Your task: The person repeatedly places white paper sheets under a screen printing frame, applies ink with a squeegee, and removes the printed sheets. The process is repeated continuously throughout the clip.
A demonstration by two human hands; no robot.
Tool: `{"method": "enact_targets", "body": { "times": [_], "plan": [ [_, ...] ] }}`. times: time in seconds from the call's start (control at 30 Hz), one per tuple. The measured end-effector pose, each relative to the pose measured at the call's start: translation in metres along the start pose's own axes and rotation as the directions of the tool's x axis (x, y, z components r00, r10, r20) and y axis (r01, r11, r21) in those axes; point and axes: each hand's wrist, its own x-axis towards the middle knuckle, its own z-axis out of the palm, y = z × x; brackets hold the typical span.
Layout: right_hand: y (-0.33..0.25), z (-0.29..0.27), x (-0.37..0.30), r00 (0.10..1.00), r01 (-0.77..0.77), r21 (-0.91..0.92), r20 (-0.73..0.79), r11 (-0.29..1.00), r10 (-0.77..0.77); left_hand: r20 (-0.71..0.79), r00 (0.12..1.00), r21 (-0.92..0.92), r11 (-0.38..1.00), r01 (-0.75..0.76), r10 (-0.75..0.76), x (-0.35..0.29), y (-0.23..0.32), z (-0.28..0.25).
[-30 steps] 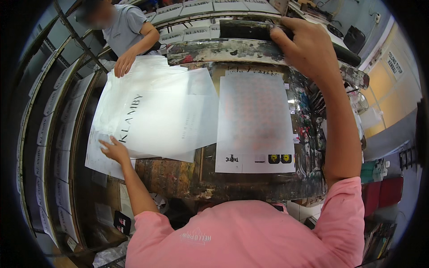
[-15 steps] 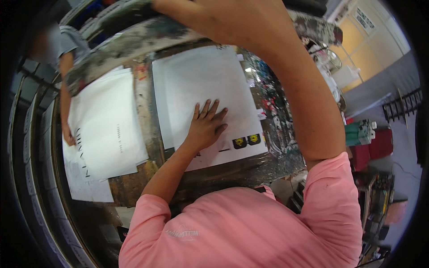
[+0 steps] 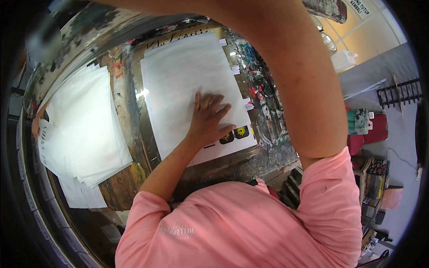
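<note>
My left hand lies flat on a whitish, see-through sheet, fingers spread. Beneath it, a white paper shows along the lower edge, carrying black squares with yellow marks. My right arm is raised and reaches across the top of the view. Only part of my right hand shows there, next to a paint-stained frame bar; its fingers are cut off by the picture edge, so any grip is hidden. A stack of white papers sits left of the sheet on the stained table.
Another person's hand is at the left edge of the paper stack. Shelf racks run down the far left. Dried paint crusts the table's right side. Farther right are a green-tinted container and a red chair.
My right hand has moved up and left, mostly out of the picture. My left hand stays on the sheet. The view has shifted, and the paper stack at left looks more fanned.
</note>
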Motion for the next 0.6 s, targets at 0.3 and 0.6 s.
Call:
{"method": "enact_targets", "body": {
  "times": [0.3,0.6],
  "plan": [
    [-0.019,0.011,0.004,0.987,-0.161,0.036,-0.010,0.986,0.162,-0.363,0.753,-0.459,0.809,0.367,-0.548,-0.032,-0.025,-0.113],
    [-0.056,0.038,-0.137,0.864,-0.025,0.101,0.503,0.995,-0.029,-0.273,0.613,-0.813,0.518,0.265,-0.741,-0.174,0.006,-0.193]
  ]
}}
